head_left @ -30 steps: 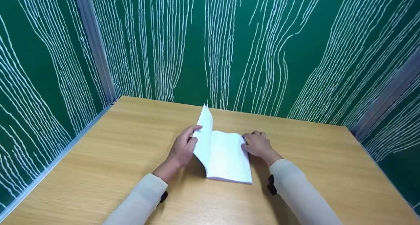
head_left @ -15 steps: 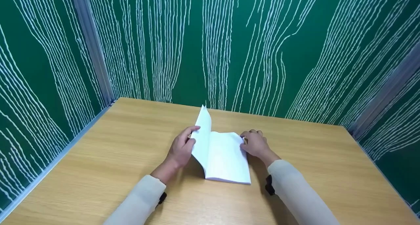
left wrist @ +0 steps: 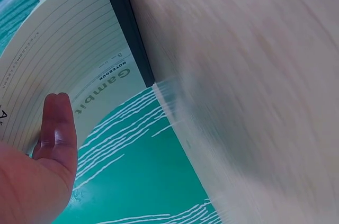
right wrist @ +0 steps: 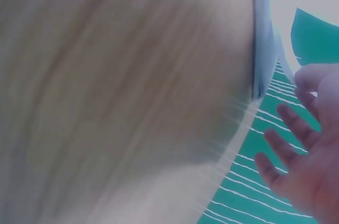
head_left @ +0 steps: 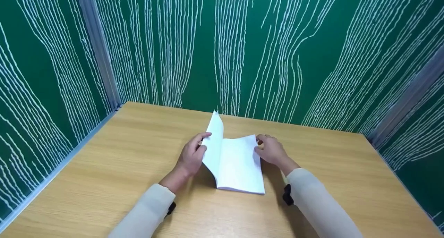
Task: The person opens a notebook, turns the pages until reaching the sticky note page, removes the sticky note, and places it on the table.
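A notebook [head_left: 240, 165] stands open on the table, its blank-looking white pages facing me. My left hand [head_left: 190, 157] grips the raised left part, thumb on the page side and fingers behind. In the left wrist view the cover [left wrist: 74, 49] shows ruled lines, the words "Gambit" and "NOTEBOOK", and a dark spine strip [left wrist: 126, 25]. At the upper right corner, my right hand [head_left: 274, 151] pinches a page between thumb and index finger, and that corner is lifted. Seen from the right wrist, the other fingers [right wrist: 286, 150] are spread apart from the paper.
The notebook's lower edge rests on a light wooden table [head_left: 104, 154]. Green walls [head_left: 201, 57] with wavy white lines enclose the table's back and sides. Grey posts [head_left: 99, 47] stand at the corners. Dark bands show under both sleeves.
My right hand has lifted the upper right page corner, which lay lower before. The left hand keeps its hold on the raised left part.
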`<move>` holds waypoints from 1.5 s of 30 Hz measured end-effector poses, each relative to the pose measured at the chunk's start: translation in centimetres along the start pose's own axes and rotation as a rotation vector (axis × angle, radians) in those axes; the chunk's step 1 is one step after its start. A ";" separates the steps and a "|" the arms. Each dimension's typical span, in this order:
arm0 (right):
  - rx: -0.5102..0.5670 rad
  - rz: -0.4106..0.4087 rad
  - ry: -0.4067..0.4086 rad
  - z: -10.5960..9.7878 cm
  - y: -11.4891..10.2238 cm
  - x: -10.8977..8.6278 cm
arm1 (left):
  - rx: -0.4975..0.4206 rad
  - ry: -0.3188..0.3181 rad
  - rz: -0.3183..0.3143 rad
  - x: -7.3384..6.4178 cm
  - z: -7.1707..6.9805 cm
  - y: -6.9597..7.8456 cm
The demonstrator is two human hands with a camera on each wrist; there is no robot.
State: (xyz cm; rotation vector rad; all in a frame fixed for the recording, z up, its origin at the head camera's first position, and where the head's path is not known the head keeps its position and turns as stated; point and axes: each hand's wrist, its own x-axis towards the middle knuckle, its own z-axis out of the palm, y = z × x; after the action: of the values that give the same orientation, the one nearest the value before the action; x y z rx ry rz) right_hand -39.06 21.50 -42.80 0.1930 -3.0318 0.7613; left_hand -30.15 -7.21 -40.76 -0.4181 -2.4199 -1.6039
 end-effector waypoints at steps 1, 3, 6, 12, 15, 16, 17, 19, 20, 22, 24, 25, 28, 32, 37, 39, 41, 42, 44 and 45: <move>0.013 -0.006 -0.004 -0.1 0.0 0.0 | -0.002 -0.001 -0.001 0.0 0.0 0.0; 0.037 -0.015 -0.014 -0.2 -0.1 -0.1 | -0.003 -0.002 -0.003 0.1 0.0 -0.1; 0.058 -0.029 -0.024 -0.5 -0.3 -0.2 | -0.003 -0.003 -0.005 0.2 0.1 -0.1; 0.036 -0.102 0.011 -0.9 -0.5 -0.6 | -0.031 -0.014 0.009 0.1 0.1 0.0; 0.045 -0.117 0.004 -0.9 -0.7 -0.7 | -0.045 -0.013 0.001 -0.1 0.0 0.0; 0.056 -0.112 -0.005 -0.8 -0.8 -0.7 | -0.041 -0.009 -0.003 -0.1 0.0 0.0; 0.062 -0.117 -0.017 -0.8 -0.8 -0.7 | -0.037 -0.006 -0.008 -0.1 0.0 0.0; 0.071 -0.126 -0.032 -0.7 -0.9 -0.7 | -0.033 -0.004 -0.013 -0.1 -0.1 0.0; 0.072 -0.130 -0.035 -0.7 -0.9 -0.7 | -0.034 -0.004 -0.015 -0.1 -0.1 -0.1; 0.078 -0.141 -0.041 -0.7 -1.0 -0.7 | -0.033 -0.006 -0.012 -0.1 0.0 -0.1; 0.081 -0.147 -0.040 -0.7 -1.2 -0.8 | -0.033 -0.007 -0.009 0.0 0.0 -0.1; 0.087 -0.147 -0.041 -0.7 -1.3 -0.8 | -0.032 -0.007 -0.007 0.0 0.0 -0.1; 0.112 -0.158 -0.052 -0.7 -1.7 -1.1 | -0.030 -0.003 -0.008 0.0 0.0 -0.2; 0.165 -0.166 -0.073 -0.6 -2.1 -1.4 | -0.026 -0.006 -0.017 -0.1 0.0 -0.2; 0.204 -0.173 -0.105 -0.7 -2.4 -1.6 | -0.028 -0.012 -0.017 -0.1 0.1 -0.2; 0.209 -0.181 -0.118 -0.7 -2.6 -1.6 | -0.034 -0.012 -0.013 -0.2 0.0 -0.1; 0.221 -0.190 -0.135 -0.6 -2.7 -1.6 | -0.036 -0.011 -0.010 -0.2 -0.1 -0.1; 0.229 -0.190 -0.143 -0.6 -2.8 -1.7 | -0.036 -0.009 -0.008 -0.2 -0.1 -0.1; 0.237 -0.189 -0.157 -0.5 -3.0 -1.7 | -0.032 -0.005 -0.006 -0.1 -0.2 -0.1; 0.234 -0.194 -0.164 -0.5 -3.1 -1.8 | -0.029 -0.003 -0.004 -0.1 -0.2 -0.1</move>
State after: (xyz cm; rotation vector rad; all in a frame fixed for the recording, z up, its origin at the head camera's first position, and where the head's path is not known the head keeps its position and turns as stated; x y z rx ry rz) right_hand -36.94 19.21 -40.94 0.5696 -3.0010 1.1314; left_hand -30.03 -7.42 -40.79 -0.4208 -2.4036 -1.6435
